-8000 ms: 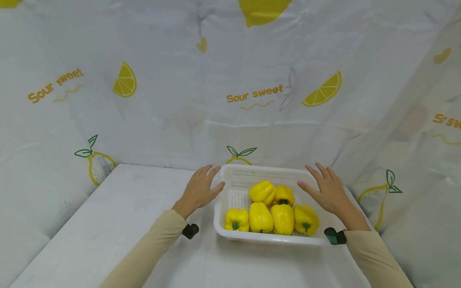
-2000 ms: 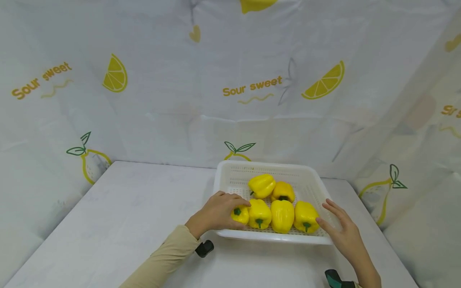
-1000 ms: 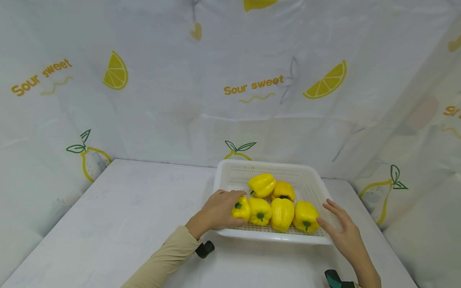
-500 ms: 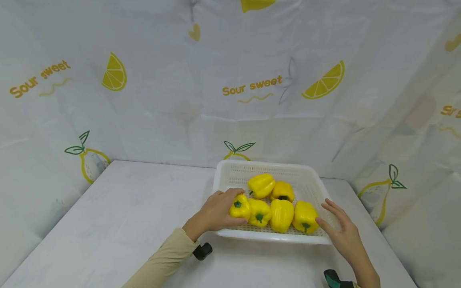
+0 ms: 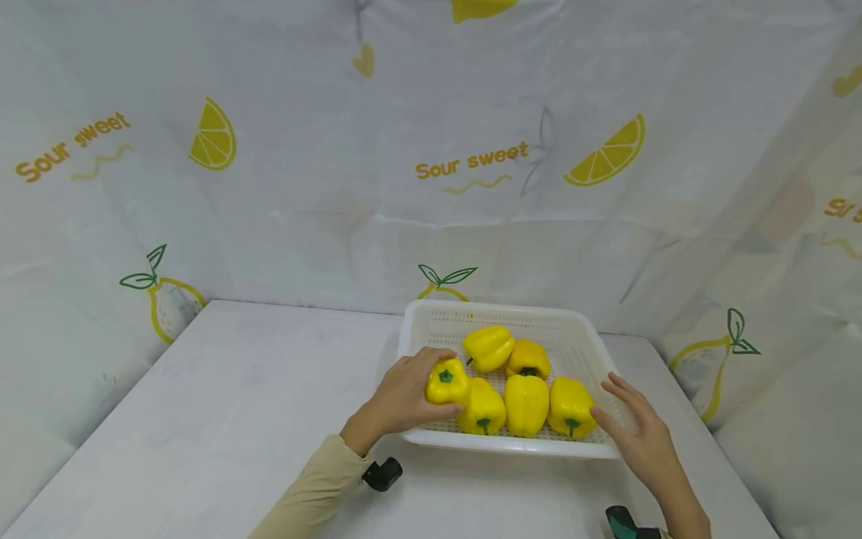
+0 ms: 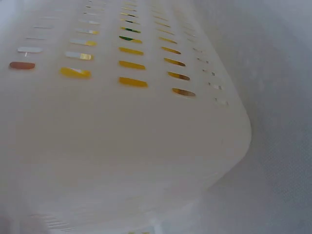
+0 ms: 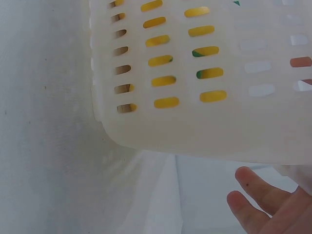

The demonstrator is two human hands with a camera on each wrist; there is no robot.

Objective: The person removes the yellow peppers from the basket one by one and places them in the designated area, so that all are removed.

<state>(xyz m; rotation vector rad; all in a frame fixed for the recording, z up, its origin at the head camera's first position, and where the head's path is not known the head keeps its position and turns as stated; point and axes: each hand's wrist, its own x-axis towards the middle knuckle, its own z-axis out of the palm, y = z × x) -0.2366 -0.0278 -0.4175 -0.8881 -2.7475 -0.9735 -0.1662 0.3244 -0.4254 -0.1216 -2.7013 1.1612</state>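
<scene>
In the head view, my left hand (image 5: 399, 394) grips a yellow bell pepper (image 5: 447, 382) over the left side of the white slotted basket (image 5: 512, 443). Its green stem faces up toward the camera. Thumb and fingers curve round its near and far sides. Just below and right of it lies another yellow bell pepper (image 5: 482, 408), partly covered. My right hand (image 5: 643, 438) is at the basket's right rim, fingers extended, thumb tip close to the rightmost pepper (image 5: 572, 407); whether they touch I cannot tell. The right wrist view shows right-hand fingers (image 7: 258, 190) outside the basket wall (image 7: 204, 131).
Three more yellow peppers lie in the basket: one at front centre (image 5: 527, 405), one at the back left (image 5: 488, 347) and one at the back right (image 5: 528, 358). The basket stands on a white table (image 5: 269, 389), before a lemon-print curtain (image 5: 323, 180).
Eight seconds ago both hands were at the basket's sides, holding nothing. My left hand has since taken the leftmost pepper and raised it slightly; the pepper beside it has shifted. My right hand has lately stayed still.
</scene>
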